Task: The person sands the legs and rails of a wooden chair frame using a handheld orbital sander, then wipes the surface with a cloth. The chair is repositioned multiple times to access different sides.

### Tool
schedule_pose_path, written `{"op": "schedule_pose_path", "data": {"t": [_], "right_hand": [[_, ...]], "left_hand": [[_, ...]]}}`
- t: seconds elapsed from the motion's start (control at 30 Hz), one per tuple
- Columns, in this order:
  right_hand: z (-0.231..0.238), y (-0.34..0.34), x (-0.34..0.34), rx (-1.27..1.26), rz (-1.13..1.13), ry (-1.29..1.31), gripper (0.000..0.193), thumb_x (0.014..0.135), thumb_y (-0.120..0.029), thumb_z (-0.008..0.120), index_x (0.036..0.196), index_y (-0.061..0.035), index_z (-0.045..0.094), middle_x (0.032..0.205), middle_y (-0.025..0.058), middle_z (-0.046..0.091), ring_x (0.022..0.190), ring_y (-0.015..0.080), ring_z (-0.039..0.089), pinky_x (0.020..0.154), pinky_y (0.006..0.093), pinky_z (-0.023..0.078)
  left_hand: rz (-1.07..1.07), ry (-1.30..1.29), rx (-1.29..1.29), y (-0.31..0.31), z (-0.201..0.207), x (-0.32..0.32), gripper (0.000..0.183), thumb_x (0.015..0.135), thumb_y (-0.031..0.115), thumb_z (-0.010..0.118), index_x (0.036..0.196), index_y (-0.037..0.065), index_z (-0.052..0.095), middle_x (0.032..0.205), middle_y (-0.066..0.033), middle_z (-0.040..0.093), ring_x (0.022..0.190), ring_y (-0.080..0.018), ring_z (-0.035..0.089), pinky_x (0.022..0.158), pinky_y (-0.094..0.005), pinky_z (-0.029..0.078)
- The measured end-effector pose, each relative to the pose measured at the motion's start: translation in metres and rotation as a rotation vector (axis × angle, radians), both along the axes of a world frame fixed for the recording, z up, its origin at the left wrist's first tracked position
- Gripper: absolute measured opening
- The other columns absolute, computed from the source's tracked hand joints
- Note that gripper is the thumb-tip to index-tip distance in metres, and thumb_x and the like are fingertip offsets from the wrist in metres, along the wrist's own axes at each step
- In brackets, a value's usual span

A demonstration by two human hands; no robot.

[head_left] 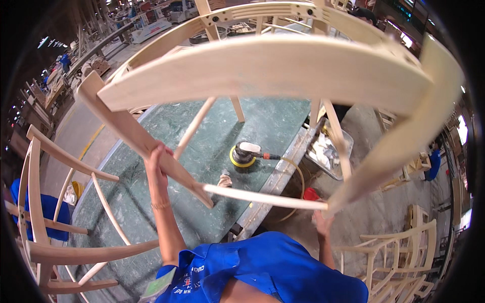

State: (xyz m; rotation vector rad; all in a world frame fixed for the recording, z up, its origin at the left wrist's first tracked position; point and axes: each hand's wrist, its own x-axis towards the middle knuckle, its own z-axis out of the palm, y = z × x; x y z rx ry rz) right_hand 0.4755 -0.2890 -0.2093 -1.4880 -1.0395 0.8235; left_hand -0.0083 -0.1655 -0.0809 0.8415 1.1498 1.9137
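Left hand clamped on a leg of the raised chair frame, right hand gripping its other leg, sander on green bench below

workshop | green worktable | grey concrete floor | stacked unfinished chair frames r. | machines far bg

Pretty evenly lit, bright workshop light from overhead, no hard shadows on the green table. Heavy fisheye: the pale wooden chair frame bows hard and the corners go black. The closest rail looks a bit soft and washed out. Far background top left is dim and smeary, small bright glare spots at the right rim.
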Motion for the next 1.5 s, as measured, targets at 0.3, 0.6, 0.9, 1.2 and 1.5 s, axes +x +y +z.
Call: {"op": "schedule_pose_path", "data": {"t": [0.3, 0.6, 0.9, 1.2, 1.5], "right_hand": [[-0.012, 0.004, -0.017, -0.071, 0.224, 0.205, 0.037, 0.078, -0.018, 0.065, 0.109, -0.0002, 0.059, 0.078, 0.0048, 0.059, 0.061, 0.0116, 0.056, 0.055, 0.0238, 0.045], [0.048, 0.102, -0.034, -0.155, 0.269, 0.311, 0.015, 0.09, -0.017, 0.065, 0.087, -0.003, 0.059, 0.061, -0.0036, 0.05, 0.047, 0.0043, 0.045, 0.042, 0.0216, 0.036], [0.089, 0.153, -0.037, 0.091, 0.258, 0.099, 0.025, 0.087, -0.023, 0.07, 0.097, -0.002, 0.06, 0.064, -0.0026, 0.053, 0.046, 0.0042, 0.046, 0.039, 0.0228, 0.038], [0.106, 0.183, -0.036, -0.053, 0.288, 0.221, 0.027, 0.087, -0.025, 0.071, 0.101, -0.0043, 0.062, 0.069, -0.004, 0.055, 0.05, 0.0026, 0.047, 0.042, 0.0202, 0.039], [0.119, 0.193, -0.041, -0.092, 0.14, 0.177, 0.028, 0.088, -0.021, 0.068, 0.109, -0.0041, 0.062, 0.064, -0.0025, 0.052, 0.048, 0.0051, 0.048, 0.042, 0.0204, 0.038]], "left_hand": [[0.277, 0.252, 0.102, -0.098, 0.059, -0.004, 0.047, 0.073, 0.026, 0.069, 0.105, -0.004, 0.054, 0.083, -0.0108, 0.057, 0.073, -0.0195, 0.058, 0.069, -0.0328, 0.047], [0.342, 0.209, 0.004, -0.079, 0.077, -0.052, 0.063, 0.077, 0.049, 0.067, 0.116, 0.001, 0.055, 0.1, -0.0114, 0.059, 0.092, -0.0201, 0.057, 0.078, -0.0341, 0.05], [0.365, 0.441, -0.186, 0.05, 0.084, -0.059, 0.066, 0.082, 0.055, 0.06, 0.122, 0.004, 0.057, 0.11, -0.0106, 0.058, 0.102, -0.0206, 0.054, 0.09, -0.0336, 0.042], [0.397, 0.466, -0.364, 0.076, 0.11, -0.053, 0.063, 0.09, 0.054, 0.05, 0.126, 0.003, 0.06, 0.12, -0.0082, 0.06, 0.114, -0.0179, 0.05, 0.105, -0.0324, 0.026], [0.234, 0.391, -0.295, 0.089, 0.135, -0.048, 0.066, 0.08, 0.06, 0.064, 0.113, 0.003, 0.06, 0.077, -0.009, 0.064, 0.063, -0.0153, 0.058, 0.062, -0.0259, 0.046]]}}
